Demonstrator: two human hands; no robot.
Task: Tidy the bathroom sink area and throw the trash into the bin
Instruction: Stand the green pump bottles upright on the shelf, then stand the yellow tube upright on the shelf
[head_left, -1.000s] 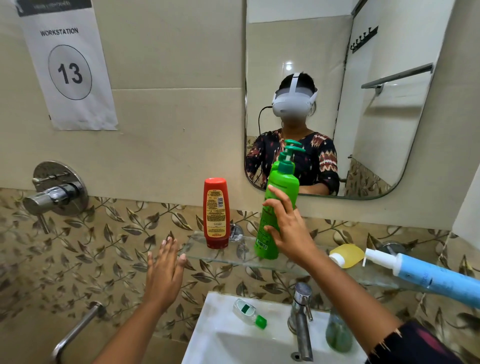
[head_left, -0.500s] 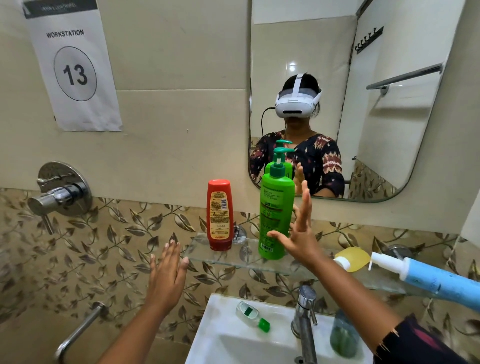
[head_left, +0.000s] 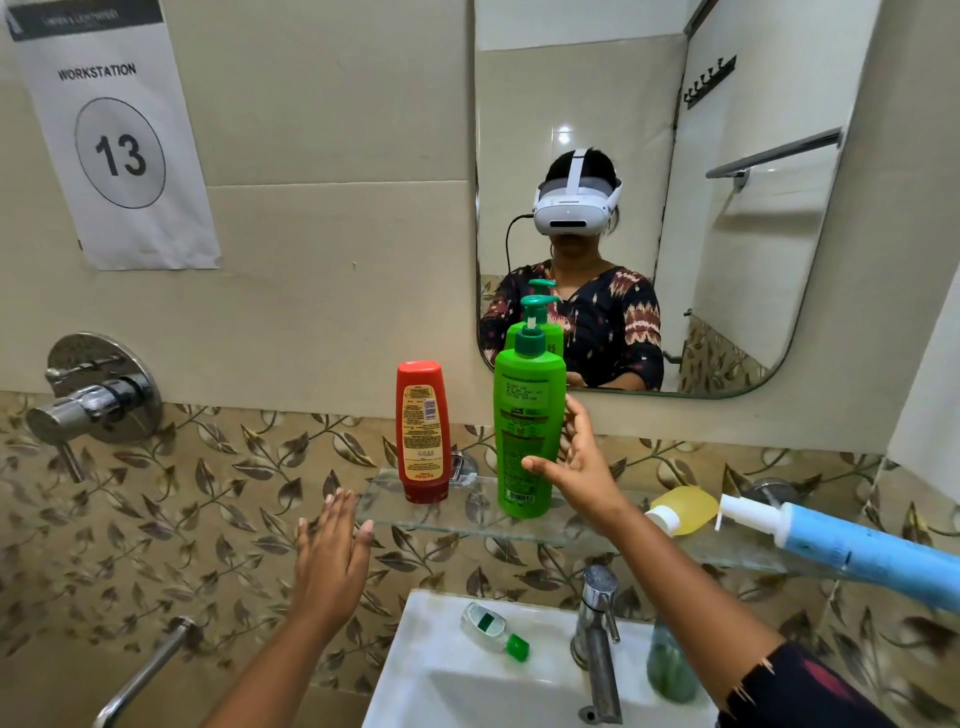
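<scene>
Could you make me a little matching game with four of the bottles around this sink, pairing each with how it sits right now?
Things:
1. green pump bottle
2. red bottle
3. yellow bottle
4. small clear bottle with a green cap

States:
A. lying on its side on the sink rim
B. standing cap-down at the left end of the glass shelf
C. lying on the shelf, white cap pointing left
D. upright on the shelf, right hand open beside it

Pairs: 1-D, 2-B, 3-C, 4-A
</scene>
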